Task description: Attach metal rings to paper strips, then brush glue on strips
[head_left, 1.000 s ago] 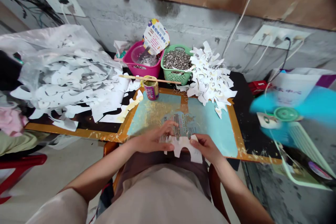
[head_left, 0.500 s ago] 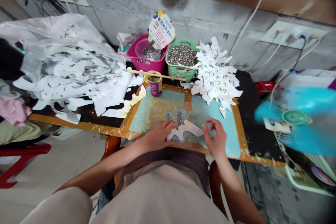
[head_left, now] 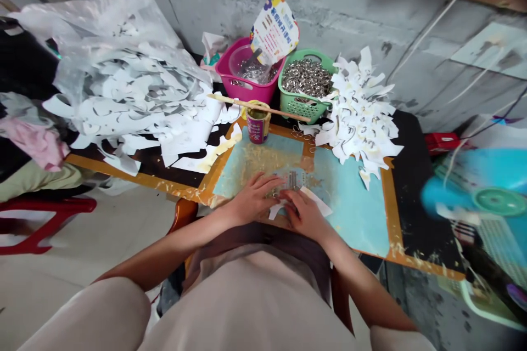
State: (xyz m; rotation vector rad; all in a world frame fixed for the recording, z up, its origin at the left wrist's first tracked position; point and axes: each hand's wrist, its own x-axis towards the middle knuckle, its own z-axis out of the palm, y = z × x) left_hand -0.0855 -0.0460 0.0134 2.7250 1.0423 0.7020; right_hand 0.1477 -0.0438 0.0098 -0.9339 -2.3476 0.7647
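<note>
A white cut-out piece (head_left: 317,201) of sheet material lies at the table's near edge, partly hidden under my hands. My left hand (head_left: 256,197) rests at its left end, fingers stretched out and lying flat. From the right, my right hand (head_left: 305,213) reaches over the piece with bent fingers pressed together on it. The fingertips of both hands nearly meet beside a small metal ring (head_left: 275,194). Beneath is a light-blue sheet (head_left: 358,214) smeared with dried yellowish glue. A purple tin (head_left: 257,129) stands behind my hands, a wooden stick (head_left: 263,108) across its top.
Behind the tin are a pink basket (head_left: 230,88) and a green basket (head_left: 304,107) of metal clasps. White cut pieces (head_left: 362,120) with metal rings are heaped at right. A plastic bag (head_left: 119,16) of white pieces lies left. A blurred blue fan (head_left: 494,186) stands at far right.
My right hand has moved left from beside the white piece onto it, its fingers closing in. My left hand stays at the left end. The whole view has shifted slightly.
</note>
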